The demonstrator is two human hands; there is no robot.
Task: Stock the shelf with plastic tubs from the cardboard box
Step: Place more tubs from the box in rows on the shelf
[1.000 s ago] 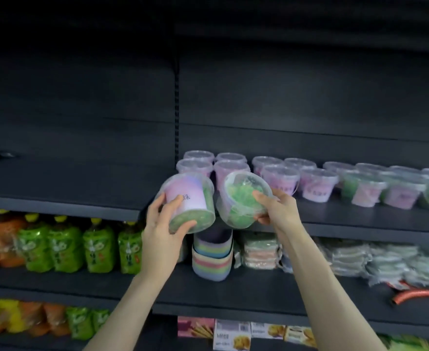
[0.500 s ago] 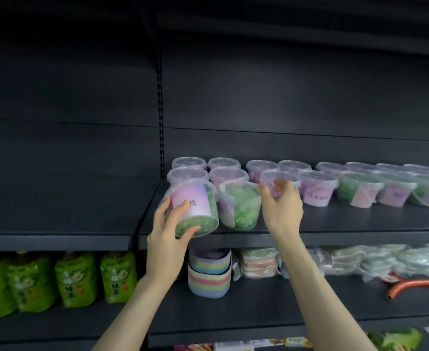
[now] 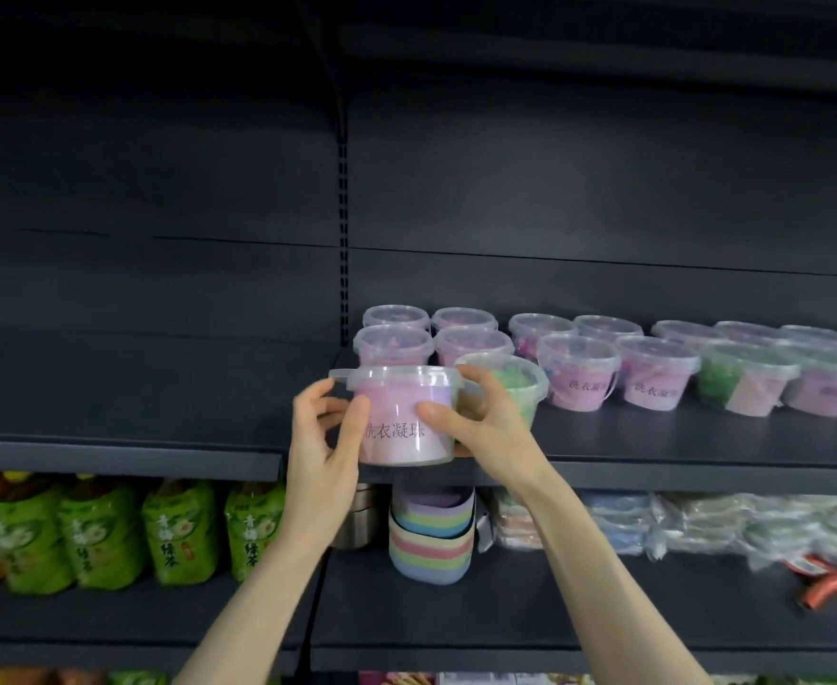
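Both are on the same tub. My left hand (image 3: 325,437) curls round its 9 o'clock side, thumb laid across the front. My right hand (image 3: 476,417) takes the 3 o'clock side, thumb on the printed label (image 3: 397,432), and its fingers pass behind out of sight. Neither is spread wide; each is narrowed to the curve of the wall.

The pink tub (image 3: 397,417) stands upright between my palms, long axis vertical and lid on top, straight ahead at 12 o'clock. Both hands are equally near it. It sits at the front lip of the shelf (image 3: 653,474); I cannot tell whether its base rests there or hangs just above.

At 1 o'clock, just behind my right fingers, is a green tub (image 3: 518,383). Beyond it the stocked tubs (image 3: 579,358) run in rows toward 3 o'clock.

I judge the coming move to be a short push toward 12 o'clock, with little room before the tubs behind. I cannot see the cardboard box.
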